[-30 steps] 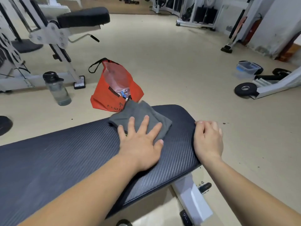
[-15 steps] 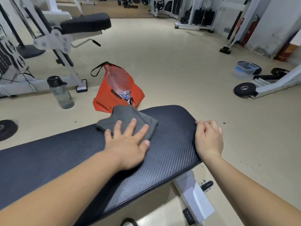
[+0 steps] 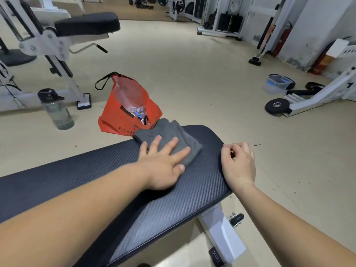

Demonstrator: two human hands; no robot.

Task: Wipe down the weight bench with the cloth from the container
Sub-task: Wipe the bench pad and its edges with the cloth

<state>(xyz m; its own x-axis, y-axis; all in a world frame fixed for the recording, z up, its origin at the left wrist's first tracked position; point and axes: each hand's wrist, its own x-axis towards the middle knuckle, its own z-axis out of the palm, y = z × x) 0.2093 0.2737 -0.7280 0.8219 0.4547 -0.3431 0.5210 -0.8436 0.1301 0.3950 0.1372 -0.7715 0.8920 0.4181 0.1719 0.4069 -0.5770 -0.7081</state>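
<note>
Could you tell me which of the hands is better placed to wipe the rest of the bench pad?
Left: the left hand lies flat on the grey cloth; the right hand is curled at the bench pad end.

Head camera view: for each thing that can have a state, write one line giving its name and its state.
cloth: folded, flat on the bench
weight bench: pad flat, partly covered by the cloth
left hand: open, fingers spread, pressing the cloth
right hand: loosely curled, at the bench end
orange bag: open, on the floor
water bottle: upright, capped

gym, weight machines [image 3: 221, 20] (white frames), bench [image 3: 192, 189]
</note>
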